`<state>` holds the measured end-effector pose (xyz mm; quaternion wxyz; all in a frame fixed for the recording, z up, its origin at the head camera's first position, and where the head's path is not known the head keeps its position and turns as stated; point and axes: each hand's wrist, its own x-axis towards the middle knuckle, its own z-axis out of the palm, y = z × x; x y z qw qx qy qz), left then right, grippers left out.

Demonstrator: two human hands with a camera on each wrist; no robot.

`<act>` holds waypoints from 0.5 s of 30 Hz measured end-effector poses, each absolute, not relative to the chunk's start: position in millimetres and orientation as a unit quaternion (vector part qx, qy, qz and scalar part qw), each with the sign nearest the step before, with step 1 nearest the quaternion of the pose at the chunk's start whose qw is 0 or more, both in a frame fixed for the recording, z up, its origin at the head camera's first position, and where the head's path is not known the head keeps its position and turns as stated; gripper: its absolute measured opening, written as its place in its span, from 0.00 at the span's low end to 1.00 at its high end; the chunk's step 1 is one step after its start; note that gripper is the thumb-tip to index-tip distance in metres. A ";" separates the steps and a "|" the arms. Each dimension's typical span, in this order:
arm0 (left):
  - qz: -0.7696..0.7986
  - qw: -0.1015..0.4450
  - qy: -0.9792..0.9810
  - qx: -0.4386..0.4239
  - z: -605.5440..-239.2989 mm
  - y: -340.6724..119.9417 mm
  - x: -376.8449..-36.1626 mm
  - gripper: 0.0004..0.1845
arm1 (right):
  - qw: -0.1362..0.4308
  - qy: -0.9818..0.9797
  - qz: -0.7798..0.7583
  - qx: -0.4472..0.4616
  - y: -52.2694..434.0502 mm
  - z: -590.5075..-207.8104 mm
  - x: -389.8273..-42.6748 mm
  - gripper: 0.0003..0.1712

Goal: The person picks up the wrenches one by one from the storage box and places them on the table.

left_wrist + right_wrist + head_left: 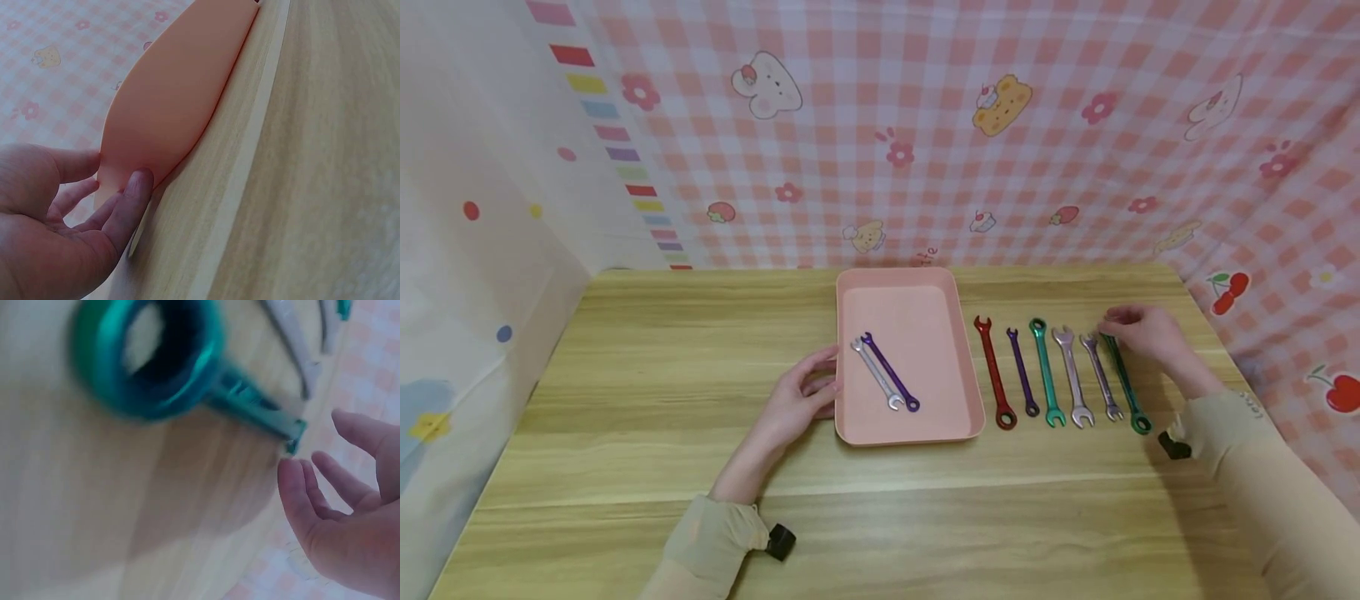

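Two wrenches lie in the pink tray; six wait at three o'clock. Left hand steadies the tray, fingers relaxed; right hand reaches, ungripped, for the dark green wrench.

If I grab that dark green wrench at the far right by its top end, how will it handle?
The dark green wrench looks like solid metal, so it is probably stiff and heavy for its size. It lies flat on the wooden table, so it should slide rather than roll. Its glossy finish may be slippery under the right hand, and the ring end would likely swing down.
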<state>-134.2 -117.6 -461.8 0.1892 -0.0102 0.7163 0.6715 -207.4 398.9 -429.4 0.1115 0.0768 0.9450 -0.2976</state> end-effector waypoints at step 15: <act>0.671 0.190 0.716 -0.010 -461.4 -118.2 -134.2 0.33 | 0.097 0.923 -0.372 -0.018 287.1 -377.6 -211.3 0.33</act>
